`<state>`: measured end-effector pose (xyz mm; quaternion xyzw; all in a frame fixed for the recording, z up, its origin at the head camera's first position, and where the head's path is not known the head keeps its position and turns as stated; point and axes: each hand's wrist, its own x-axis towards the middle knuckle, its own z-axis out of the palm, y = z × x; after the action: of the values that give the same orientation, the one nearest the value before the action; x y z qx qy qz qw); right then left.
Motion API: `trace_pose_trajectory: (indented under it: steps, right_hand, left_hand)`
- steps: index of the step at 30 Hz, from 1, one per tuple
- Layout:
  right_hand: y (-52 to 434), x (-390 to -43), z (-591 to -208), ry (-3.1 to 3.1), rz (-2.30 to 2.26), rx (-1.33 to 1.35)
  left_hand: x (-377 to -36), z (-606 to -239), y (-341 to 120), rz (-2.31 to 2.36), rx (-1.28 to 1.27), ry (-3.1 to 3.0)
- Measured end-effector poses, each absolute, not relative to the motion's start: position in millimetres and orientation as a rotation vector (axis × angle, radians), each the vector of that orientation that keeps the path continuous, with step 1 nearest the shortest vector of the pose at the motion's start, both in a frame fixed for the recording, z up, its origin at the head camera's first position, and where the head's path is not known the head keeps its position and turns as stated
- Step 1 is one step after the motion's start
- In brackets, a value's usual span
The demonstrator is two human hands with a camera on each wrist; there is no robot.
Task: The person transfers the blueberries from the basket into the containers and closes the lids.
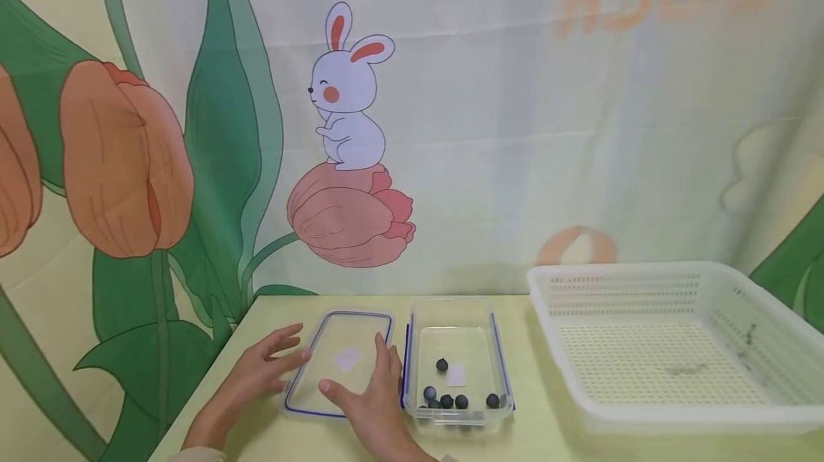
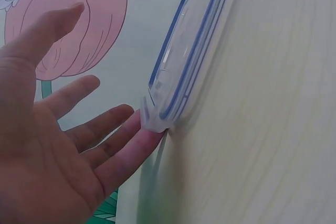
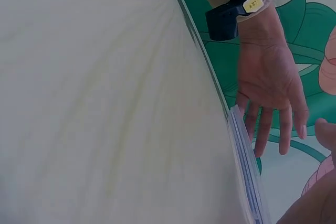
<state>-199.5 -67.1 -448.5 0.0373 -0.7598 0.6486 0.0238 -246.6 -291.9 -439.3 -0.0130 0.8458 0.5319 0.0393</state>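
Note:
A clear rectangular lid (image 1: 325, 369) with a blue seal lies flat on the table, a pale square label at its middle. My left hand (image 1: 254, 369) is at the lid's left edge. In the left wrist view its fingers are extended, and the lowest ones touch a lid corner (image 2: 157, 124). Over the lid's right side, my right hand (image 1: 376, 405) has thumb and fingers spread apart; whether it touches the lid cannot be told. Just right of it stands a clear plastic container (image 1: 502, 369) holding several dark round berries (image 1: 461, 402), like blueberries, mostly along its near end.
A large white perforated basket (image 1: 676, 415) occupies the right side of the pale table (image 1: 528, 440), with a few dark bits inside. Behind the table hangs a curtain (image 1: 476, 126) printed with tulips and a rabbit. The table's left edge runs close by my left hand.

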Motion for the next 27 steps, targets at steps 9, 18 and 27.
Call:
trace_pose_trajectory:
  steps: [9, 18, 27]
  right_hand:
    - [-70.3, -211.6, -456.2, -2.397, 1.981, 0.093]
    - [-69.5, -216.9, -460.7, -2.42, 1.876, 0.098]
    - [-72.2, -212.2, -451.2, -2.38, 1.952, 0.13]
  left_hand:
    - [-247.9, -449.8, -292.0, 1.572, -0.069, 2.638]
    - [-248.9, -457.1, -303.7, 1.617, -0.075, 2.645]
    - [-242.8, -446.5, -332.6, 1.737, 0.001, 2.537]
